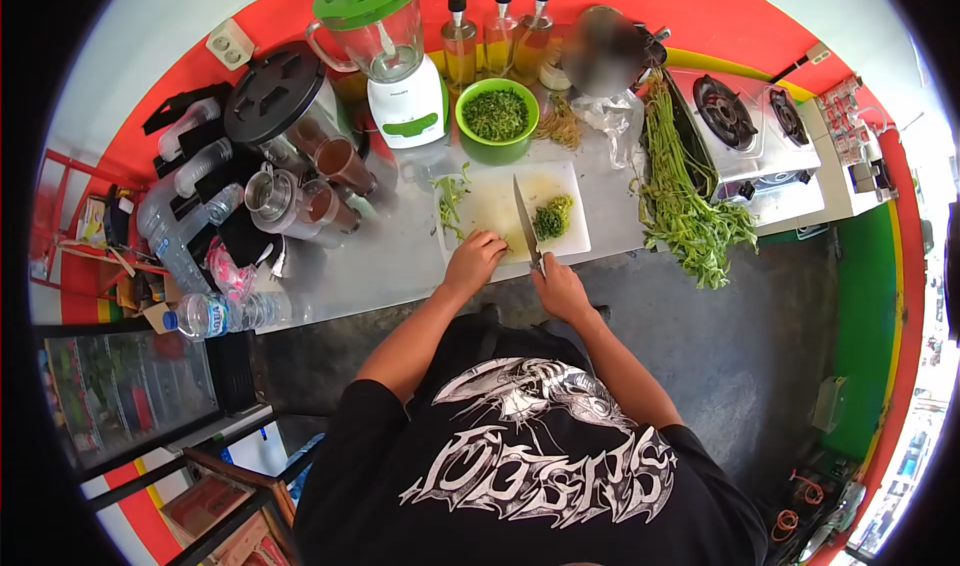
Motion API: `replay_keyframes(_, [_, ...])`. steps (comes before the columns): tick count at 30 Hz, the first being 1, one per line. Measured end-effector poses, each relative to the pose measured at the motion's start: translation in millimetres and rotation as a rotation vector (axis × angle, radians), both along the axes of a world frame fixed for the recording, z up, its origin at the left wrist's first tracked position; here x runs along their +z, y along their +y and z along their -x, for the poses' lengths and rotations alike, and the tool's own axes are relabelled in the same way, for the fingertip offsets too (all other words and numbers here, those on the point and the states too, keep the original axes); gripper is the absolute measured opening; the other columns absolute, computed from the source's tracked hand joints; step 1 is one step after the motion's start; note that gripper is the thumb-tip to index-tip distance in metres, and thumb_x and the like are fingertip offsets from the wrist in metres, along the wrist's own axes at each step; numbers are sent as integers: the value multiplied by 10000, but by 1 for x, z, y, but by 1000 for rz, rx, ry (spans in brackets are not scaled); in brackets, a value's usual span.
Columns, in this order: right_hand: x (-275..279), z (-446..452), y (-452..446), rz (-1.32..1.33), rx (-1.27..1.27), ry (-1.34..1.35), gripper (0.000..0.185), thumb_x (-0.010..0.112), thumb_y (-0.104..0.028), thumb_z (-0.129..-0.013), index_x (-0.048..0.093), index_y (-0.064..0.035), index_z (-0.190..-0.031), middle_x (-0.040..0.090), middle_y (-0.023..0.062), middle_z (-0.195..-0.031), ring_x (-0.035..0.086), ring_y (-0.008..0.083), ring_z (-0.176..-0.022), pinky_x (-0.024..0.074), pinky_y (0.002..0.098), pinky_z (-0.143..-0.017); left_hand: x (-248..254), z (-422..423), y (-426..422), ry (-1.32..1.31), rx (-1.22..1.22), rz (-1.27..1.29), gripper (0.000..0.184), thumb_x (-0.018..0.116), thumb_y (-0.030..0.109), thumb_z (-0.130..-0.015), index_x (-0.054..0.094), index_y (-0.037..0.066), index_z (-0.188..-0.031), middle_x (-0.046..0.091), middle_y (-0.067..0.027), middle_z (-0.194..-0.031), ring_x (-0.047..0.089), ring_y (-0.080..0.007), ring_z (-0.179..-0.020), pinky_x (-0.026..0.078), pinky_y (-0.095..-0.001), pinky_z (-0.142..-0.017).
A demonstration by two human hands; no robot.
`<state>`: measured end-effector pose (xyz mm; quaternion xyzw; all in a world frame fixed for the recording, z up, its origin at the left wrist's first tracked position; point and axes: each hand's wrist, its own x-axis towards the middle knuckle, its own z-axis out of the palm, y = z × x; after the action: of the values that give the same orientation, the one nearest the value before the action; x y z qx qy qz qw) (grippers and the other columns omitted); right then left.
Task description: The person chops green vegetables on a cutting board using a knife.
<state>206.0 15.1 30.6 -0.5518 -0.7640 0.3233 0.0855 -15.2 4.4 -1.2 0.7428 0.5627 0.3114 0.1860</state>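
Observation:
A white cutting board (480,191) lies on the metal counter. My right hand (562,288) is closed round the handle of a knife (524,218), whose blade points away over the board. Right of the blade sits a small pile of chopped greens (552,218). My left hand (477,264) rests at the board's near edge, fingers bent together; a bit of stem shows by the fingertips, but what they hold is too small to name. Loose leafy sprigs (452,204) lie on the board's left side. Behind the board stands a green bowl (497,144) full of chopped greens.
Long leafy stalks (672,181) lie on the right, beside a gas stove (735,116). A blender (408,111), pump bottles (502,36) and a blurred round object stand at the back. Brown-filled cups (342,166), a lidded steel container (285,96) and plastic bottles (205,316) occupy the left.

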Motion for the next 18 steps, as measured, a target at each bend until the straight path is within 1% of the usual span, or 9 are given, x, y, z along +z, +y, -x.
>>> replay_keyframes(2, [4,7,1,14,20,-3,338,567,-307,-976,468,-16,-1117,670,322,-885,639,538,-857,489,627,-786,2,-6,0,-35,90,-18,161,732,139,-856,723,43,-985,666,-91,-961,614,-302,-980,517,-397,-853])
replay_keyframes(3, [4,9,2,34,44,-21,338,567,-305,-980,461,-18,-1123,669,315,-887,634,535,-861,482,627,-778,3,-10,0,-30,83,-20,161,732,139,-856,723,43,-985,666,-91,-961,614,-302,-980,517,-397,-853])
replay_keyframes(5, [5,15,4,46,60,-31,337,566,-303,-985,455,-20,-1130,668,308,-888,630,532,-866,474,627,-769,6,-16,4,-101,223,-4,128,720,136,-865,721,49,-958,663,-96,-945,616,-313,-961,519,-405,-833])
replay_keyframes(6, [7,16,3,40,35,-24,334,566,-309,-984,454,-26,-1121,670,306,-881,633,531,-852,477,628,-761,4,-17,7,-96,214,-12,128,720,136,-865,721,49,-958,663,-96,-945,616,-313,-961,519,-405,-833])
replay_keyframes(9, [11,16,-6,17,-26,-33,330,565,-316,-983,454,-34,-1114,673,302,-861,638,529,-823,483,630,-745,-2,-26,5,-14,316,-28,114,713,144,-875,720,49,-938,657,-96,-932,615,-316,-956,514,-412,-824])
replay_keyframes(11, [13,15,-7,-11,-57,-42,329,564,-318,-982,455,-37,-1116,674,300,-849,639,528,-808,487,630,-738,-2,-29,7,-19,379,-23,102,714,156,-879,719,66,-925,645,-69,-914,615,-298,-945,517,-423,-828])
replay_keyframes(13, [13,13,-10,35,-80,-43,328,558,-320,-982,458,-44,-1128,673,300,-834,641,527,-799,490,633,-737,-2,-29,8,-51,388,-33,107,717,172,-884,721,71,-922,627,-66,-883,610,-293,-930,519,-422,-803])
replay_keyframes(16, [9,5,-13,15,-37,-42,341,566,-315,-978,462,-45,-1158,677,290,-822,645,522,-797,492,632,-734,1,-24,1,-14,295,-65,99,698,130,-867,726,67,-937,626,-61,-905,609,-286,-941,532,-413,-790])
replay_keyframes(18, [10,-3,-17,20,-16,-41,354,572,-315,-975,464,-44,-1175,679,287,-826,646,520,-800,493,632,-734,5,-19,-3,1,207,-107,113,694,106,-855,736,50,-944,635,-79,-929,610,-298,-930,528,-407,-813])
